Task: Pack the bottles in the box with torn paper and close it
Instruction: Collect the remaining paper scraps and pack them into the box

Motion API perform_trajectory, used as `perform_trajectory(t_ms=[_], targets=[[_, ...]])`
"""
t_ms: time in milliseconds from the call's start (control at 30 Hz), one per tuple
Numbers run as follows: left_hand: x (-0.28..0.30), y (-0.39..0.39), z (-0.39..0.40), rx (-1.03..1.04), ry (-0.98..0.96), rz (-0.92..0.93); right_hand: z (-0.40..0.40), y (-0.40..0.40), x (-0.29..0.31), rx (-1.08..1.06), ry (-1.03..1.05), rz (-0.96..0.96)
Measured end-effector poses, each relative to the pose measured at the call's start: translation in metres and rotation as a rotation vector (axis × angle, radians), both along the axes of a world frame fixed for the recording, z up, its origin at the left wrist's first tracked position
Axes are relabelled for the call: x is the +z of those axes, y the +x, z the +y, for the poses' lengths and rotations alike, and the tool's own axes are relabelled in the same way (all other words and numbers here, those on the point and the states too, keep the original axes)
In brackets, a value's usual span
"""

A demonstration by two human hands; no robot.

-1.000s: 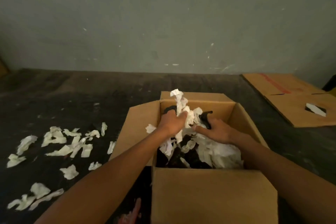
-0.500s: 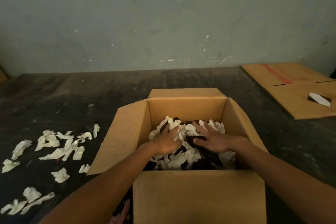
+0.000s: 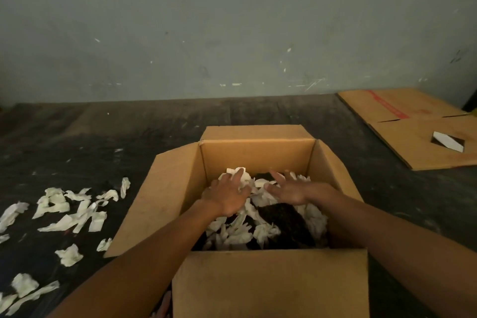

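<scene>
An open cardboard box (image 3: pixel 258 155) stands on the dark floor in front of me, all flaps up or folded outward. Inside, torn white paper (image 3: pixel 237 232) lies over dark bottles (image 3: pixel 284 219), which show only as black patches. My left hand (image 3: pixel 227 196) is flat, fingers spread, over the paper at the box's far left. My right hand (image 3: pixel 289 188) is also flat with fingers apart, over the paper at the far right. Neither hand holds anything.
Several loose scraps of torn paper (image 3: pixel 67 209) lie on the floor left of the box. A flattened cardboard sheet (image 3: pixel 418 131) with a red stripe lies at the back right. A grey wall closes off the far side.
A second ago both hands held a bunch of paper above the box. They dropped it, pressed down into the box, and now lie spread a little further toward the far wall.
</scene>
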State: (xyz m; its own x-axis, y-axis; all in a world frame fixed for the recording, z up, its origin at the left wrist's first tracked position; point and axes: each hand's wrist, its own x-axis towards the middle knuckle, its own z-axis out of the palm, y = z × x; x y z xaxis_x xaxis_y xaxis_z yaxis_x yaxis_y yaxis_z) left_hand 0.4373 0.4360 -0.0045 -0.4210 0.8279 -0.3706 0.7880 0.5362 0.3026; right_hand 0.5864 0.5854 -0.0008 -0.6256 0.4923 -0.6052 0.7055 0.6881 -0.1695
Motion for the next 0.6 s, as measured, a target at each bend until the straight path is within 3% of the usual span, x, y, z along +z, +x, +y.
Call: perform_trajectory(t_ms=[133,233,600], targets=[[-0.023,0.0,0.014,-0.009,-0.142,-0.022,0.001,-0.01,-0.041,-0.008,0.06,-0.042],[-0.036,-0.005,0.024,0.019,-0.139,-0.036,0.009,-0.013,-0.044,-0.117,0.099,0.071],[-0.073,0.004,0.041,-0.11,-0.22,-0.018,0.014,-0.018,-0.092,-0.181,0.064,0.122]])
